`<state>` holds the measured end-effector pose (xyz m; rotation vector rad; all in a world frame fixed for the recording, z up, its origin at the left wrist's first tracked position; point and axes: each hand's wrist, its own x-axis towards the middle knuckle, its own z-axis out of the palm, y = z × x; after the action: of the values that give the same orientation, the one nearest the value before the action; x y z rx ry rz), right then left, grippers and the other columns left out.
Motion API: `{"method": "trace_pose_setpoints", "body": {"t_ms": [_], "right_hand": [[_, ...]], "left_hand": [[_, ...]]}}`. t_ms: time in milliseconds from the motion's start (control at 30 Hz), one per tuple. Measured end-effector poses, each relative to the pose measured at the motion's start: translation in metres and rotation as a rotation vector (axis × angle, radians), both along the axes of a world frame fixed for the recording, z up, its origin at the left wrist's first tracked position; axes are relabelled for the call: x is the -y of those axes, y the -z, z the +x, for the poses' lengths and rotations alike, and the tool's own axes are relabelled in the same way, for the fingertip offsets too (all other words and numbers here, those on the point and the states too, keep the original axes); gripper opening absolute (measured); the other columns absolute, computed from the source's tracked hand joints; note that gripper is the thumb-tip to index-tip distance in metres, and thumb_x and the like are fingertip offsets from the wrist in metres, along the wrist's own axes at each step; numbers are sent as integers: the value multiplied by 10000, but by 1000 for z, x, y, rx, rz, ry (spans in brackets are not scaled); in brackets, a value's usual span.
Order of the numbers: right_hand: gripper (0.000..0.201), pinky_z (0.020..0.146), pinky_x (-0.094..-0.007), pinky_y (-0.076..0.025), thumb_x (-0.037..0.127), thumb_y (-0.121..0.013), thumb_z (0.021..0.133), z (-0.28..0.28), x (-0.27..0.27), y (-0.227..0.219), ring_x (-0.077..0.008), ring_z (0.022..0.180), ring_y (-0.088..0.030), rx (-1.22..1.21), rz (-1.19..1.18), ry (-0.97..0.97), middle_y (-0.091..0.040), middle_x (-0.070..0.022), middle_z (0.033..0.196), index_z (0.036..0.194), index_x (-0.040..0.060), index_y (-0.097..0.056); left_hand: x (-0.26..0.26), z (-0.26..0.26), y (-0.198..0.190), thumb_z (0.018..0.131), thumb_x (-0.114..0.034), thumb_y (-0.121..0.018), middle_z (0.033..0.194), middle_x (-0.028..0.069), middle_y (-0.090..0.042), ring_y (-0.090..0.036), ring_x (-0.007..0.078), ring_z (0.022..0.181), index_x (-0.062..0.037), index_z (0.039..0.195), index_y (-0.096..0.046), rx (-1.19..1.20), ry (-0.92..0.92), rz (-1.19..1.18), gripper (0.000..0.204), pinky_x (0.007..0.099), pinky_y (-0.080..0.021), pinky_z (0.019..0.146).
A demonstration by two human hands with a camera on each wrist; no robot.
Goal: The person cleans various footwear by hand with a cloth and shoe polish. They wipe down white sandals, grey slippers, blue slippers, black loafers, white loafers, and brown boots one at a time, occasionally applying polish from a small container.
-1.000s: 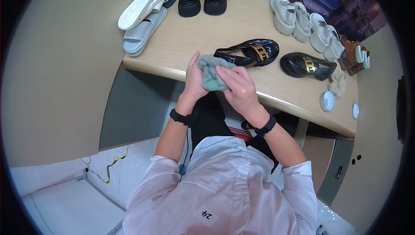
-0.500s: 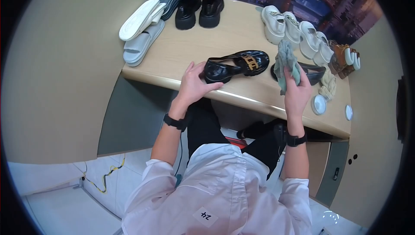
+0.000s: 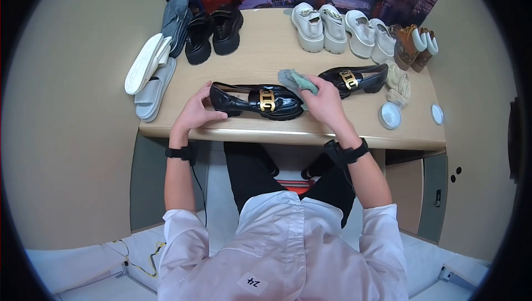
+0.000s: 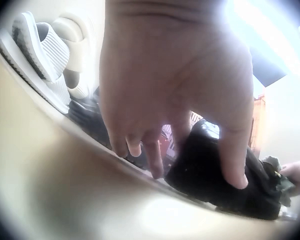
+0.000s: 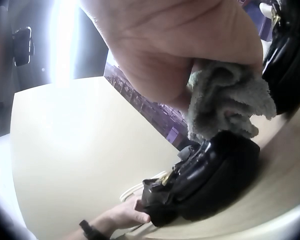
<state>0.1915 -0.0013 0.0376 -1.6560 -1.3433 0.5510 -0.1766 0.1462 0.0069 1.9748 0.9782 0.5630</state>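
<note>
A glossy black loafer [image 3: 282,101] with a gold buckle lies on the table, its toe to the right. My left hand [image 3: 195,111] grips it by the heel; in the left wrist view the thumb [image 4: 234,165] lies along its near side and the fingers reach round the far side. My right hand [image 3: 326,101] holds a crumpled grey-green cloth [image 3: 292,81] at the toe. In the right wrist view the cloth [image 5: 230,102] bunches under the fingers, right at the toe tip. The second black loafer [image 3: 363,79] lies just beyond the right hand.
Slippers [image 3: 156,93] stand at the left edge of the table [image 3: 255,68], near chunky black shoes [image 3: 226,29]. White shoes [image 3: 308,29] and brown boots [image 3: 409,46] line the back right. A beige cloth [image 3: 398,84], a round tin [image 3: 390,116] and a lid [image 3: 437,114] lie at the right.
My right hand passed from near the left hand to the second loafer, then came back left with the cloth to the first loafer's toe. My left hand let go of the cloth and took the heel.
</note>
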Motion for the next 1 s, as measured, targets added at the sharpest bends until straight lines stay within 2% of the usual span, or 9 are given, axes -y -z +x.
{"method": "trace_pose_setpoints", "body": {"t_ms": [67,100,200,233,367,500,667,833,1000], "right_hand": [[374,857,-432,-603,215,-736,939,-4,2,3,-416,955,-779,-62,-60,13,-799,-236,1037,1286,86,-788],[347,822,-404,-601,212,-746,952,-3,4,10,-317,881,-799,-77,-43,30,-807,-202,955,1257,51,-790],[326,826,-342,-591,182,-752,987,-9,19,37,-170,866,-760,-331,-24,-22,-811,-124,930,1252,-7,-776],[313,849,-290,-575,147,-749,1028,-22,31,27,-89,925,-697,-509,2,-60,-799,-65,1017,1274,-46,-756],[358,919,-279,-575,112,-737,1055,-37,55,23,-107,1055,-709,-825,-151,-123,-780,-69,1207,1383,-30,-712],[434,968,-278,-576,97,-732,1058,-7,60,5,-114,1097,-718,-889,123,61,-774,-85,1258,1465,-31,-656],[477,999,-295,-574,77,-728,1058,2,56,12,-129,1150,-712,-667,165,88,-751,-115,1338,1502,-56,-619],[588,1007,-374,-582,14,-765,917,-55,60,37,-282,1124,-747,-262,276,-58,-757,-200,1302,1493,-7,-646],[619,959,-462,-590,-3,-781,791,-77,63,34,-417,1060,-702,68,462,-186,-742,-209,1215,1406,32,-716]], "left_hand": [[-3,8,-5,707,-159,-1021,1566,272,-606,-451,348,1588,-4,1305,-766,15,-23,51,669,428,-361,1296],[-11,8,11,759,-188,-1003,1415,252,-707,-626,324,1429,16,1294,-764,44,-131,95,621,403,-497,1179],[-4,33,-3,793,-227,-995,1250,205,-783,-754,239,1153,37,1302,-755,-160,-403,139,621,349,-593,988],[-4,42,-2,907,-204,-908,1140,156,-818,-741,173,956,63,1383,-699,-178,-408,74,585,319,-602,870],[-11,54,17,1134,-129,-611,1185,145,-800,-751,156,1023,56,1580,-523,117,-164,-51,492,286,-585,880],[55,53,16,1181,-277,-546,1371,194,-746,-717,212,1240,63,1628,-453,312,-317,-115,570,327,-566,988],[176,106,11,762,-492,-999,1577,366,-502,-518,478,1481,177,1634,-267,-90,-423,310,1321,502,-397,1259],[159,146,24,675,-415,-1033,1544,398,-503,-519,537,1433,191,1607,-280,-103,-569,378,1342,550,-344,1284],[151,134,28,680,-276,-1020,1360,370,-626,-592,536,1287,200,1566,-358,0,-503,380,1204,571,-476,1138]]}}
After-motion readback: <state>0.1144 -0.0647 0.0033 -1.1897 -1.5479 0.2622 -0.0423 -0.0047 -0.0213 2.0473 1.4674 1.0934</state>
